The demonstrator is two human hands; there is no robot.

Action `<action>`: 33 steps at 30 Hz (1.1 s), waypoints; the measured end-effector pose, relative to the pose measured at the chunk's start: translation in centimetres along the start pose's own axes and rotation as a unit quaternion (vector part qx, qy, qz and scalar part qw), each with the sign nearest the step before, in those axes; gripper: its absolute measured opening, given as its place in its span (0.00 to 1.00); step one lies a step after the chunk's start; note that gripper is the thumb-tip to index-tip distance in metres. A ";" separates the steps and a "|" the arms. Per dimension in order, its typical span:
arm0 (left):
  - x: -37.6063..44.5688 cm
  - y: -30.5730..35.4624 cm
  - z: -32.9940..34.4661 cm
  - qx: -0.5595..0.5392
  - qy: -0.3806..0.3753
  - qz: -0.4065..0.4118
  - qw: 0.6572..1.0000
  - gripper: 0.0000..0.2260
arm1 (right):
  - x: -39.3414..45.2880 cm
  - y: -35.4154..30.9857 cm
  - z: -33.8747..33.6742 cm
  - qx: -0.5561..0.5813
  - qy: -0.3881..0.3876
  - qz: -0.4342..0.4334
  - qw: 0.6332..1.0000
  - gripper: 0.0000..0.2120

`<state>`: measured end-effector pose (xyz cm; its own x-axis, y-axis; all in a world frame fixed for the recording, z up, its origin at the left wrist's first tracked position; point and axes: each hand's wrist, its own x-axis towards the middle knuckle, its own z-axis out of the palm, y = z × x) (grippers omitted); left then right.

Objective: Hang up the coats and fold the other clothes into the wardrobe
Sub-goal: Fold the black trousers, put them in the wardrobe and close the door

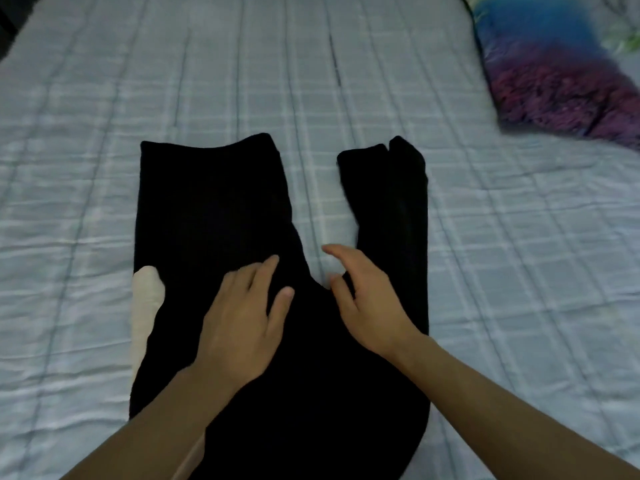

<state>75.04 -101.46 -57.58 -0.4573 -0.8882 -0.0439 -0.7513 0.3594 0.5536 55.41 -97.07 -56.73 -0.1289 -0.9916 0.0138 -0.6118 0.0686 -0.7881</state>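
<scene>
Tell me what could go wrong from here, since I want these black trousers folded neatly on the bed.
The two legs of the black trousers lie spread apart, so a fold now could come out crooked. The pale cloth peeking out at the left edge might get folded in. Both hands, left hand and right hand, sit near the crotch, leaving the far leg ends free to shift.

Pillow [561,71] smeared with blur and clipped at the right edge, trousers [214,209] run off the bottom, pale cloth [147,299] mostly tucked beneath them.
</scene>
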 end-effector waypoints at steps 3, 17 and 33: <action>3.2 2.9 1.6 -0.035 -0.012 0.044 0.998 0.24 | 1.2 2.8 -2.6 -0.071 0.046 0.048 0.995 0.21; 17.5 9.2 8.1 -0.303 -0.115 -0.140 0.936 0.14 | 8.5 10.1 -6.1 -0.006 0.081 0.145 0.986 0.46; 25.1 11.5 10.4 -0.271 0.051 -0.215 0.937 0.30 | 12.3 14.2 -8.6 -0.009 0.178 0.187 0.966 0.23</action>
<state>49.97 -116.62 -60.92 -0.0982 -0.9504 -0.2951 -0.4909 -0.2117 0.8451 38.41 -107.31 -62.44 -0.6028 -0.7959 -0.0568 -0.4825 0.4203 -0.7684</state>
